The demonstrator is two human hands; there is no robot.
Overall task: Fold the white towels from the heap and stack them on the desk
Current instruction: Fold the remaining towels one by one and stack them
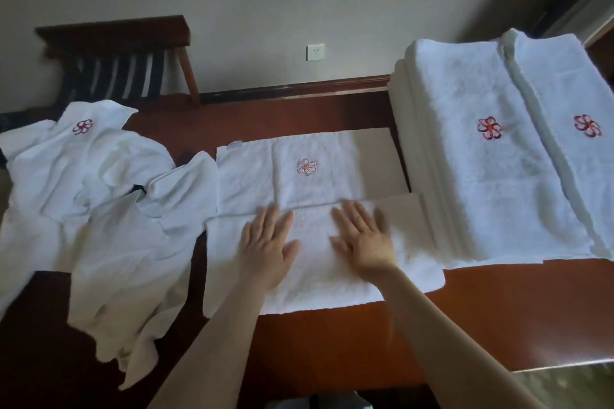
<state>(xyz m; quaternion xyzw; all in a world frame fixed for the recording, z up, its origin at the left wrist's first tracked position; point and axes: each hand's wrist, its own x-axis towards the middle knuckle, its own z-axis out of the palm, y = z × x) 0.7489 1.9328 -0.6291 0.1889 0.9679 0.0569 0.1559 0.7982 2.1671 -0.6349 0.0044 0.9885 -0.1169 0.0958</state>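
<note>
A white towel [312, 272] with a red flower emblem lies spread in the middle of the dark wooden desk [498, 315], its near half folded over the far half. My left hand [267, 247] and my right hand [363, 236] press flat on the folded part, fingers straight and spread. The right hand looks blurred. A loose heap of white towels [99, 202] sprawls over the left of the desk and hangs over its front edge. Two tall stacks of folded towels [491, 156] stand side by side on the right.
A dark wooden chair [123, 56] stands behind the desk at the back left against the wall. A white wall socket [315, 52] sits on the wall above the desk's back edge. Bare desk surface shows at the front right.
</note>
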